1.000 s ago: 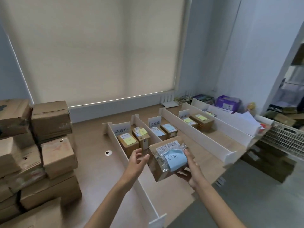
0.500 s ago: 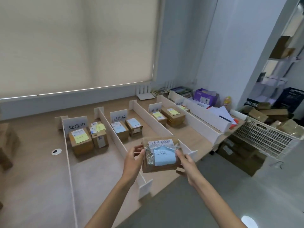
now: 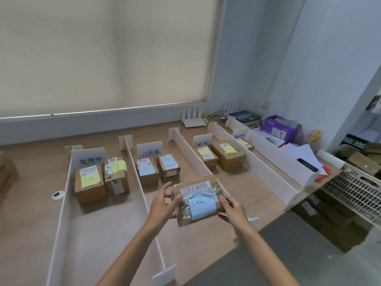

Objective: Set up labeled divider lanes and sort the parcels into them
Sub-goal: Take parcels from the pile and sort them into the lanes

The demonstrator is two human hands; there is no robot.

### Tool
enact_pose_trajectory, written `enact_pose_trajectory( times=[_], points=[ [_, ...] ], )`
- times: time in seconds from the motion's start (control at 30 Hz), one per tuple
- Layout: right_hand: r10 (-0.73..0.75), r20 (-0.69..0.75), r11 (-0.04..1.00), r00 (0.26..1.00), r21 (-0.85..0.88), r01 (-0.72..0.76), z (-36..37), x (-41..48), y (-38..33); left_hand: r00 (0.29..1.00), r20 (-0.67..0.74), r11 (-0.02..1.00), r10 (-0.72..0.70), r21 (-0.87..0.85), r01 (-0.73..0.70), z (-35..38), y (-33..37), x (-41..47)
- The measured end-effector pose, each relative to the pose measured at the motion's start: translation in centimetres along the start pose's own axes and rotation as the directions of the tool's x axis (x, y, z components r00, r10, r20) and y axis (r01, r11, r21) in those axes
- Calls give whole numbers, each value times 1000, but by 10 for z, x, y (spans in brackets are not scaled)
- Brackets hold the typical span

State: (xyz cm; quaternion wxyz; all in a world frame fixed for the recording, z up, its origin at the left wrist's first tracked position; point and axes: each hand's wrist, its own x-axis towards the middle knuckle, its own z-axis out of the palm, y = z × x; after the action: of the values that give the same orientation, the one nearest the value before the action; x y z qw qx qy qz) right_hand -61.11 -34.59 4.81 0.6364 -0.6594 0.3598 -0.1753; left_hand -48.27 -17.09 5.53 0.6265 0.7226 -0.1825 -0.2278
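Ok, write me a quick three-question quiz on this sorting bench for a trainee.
1. True or false: the note on the held parcel is yellow.
2. Which sign matches that note? A. 处理中 B. 已完成 C. 异常
3. Fill in: the 已完成 lane already holds ___ other parcels.
Key: 1. False, it is blue. 2. B. 3. Two.
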Motion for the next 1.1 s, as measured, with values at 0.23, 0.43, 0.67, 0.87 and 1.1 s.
enact_pose_trajectory(
  times=[0.23, 0.43, 0.67, 0.87, 1.1],
  points=[
    [-49, 22, 998, 999, -32, 50, 8, 115, -42, 985, -53, 980, -164, -125, 156, 17, 2, 97],
    [84, 145, 996, 986, 8, -86, 37, 164, -44, 939, -176, 918, -296, -325, 229, 39, -1, 157],
    [81, 155, 991, 984, -115, -64, 59, 224, -24, 870, -249, 902, -426, -198, 384, 27, -35, 195],
    [228, 305, 942, 925, -308, -131, 80, 280, 13, 823, -401, 882, -402, 73, 466, 10, -76, 227],
    [295, 388, 937, 873, -296, -186, 127, 307, 65, 874, -408, 784, -266, 436, 442, 29, -105, 244]
  ],
)
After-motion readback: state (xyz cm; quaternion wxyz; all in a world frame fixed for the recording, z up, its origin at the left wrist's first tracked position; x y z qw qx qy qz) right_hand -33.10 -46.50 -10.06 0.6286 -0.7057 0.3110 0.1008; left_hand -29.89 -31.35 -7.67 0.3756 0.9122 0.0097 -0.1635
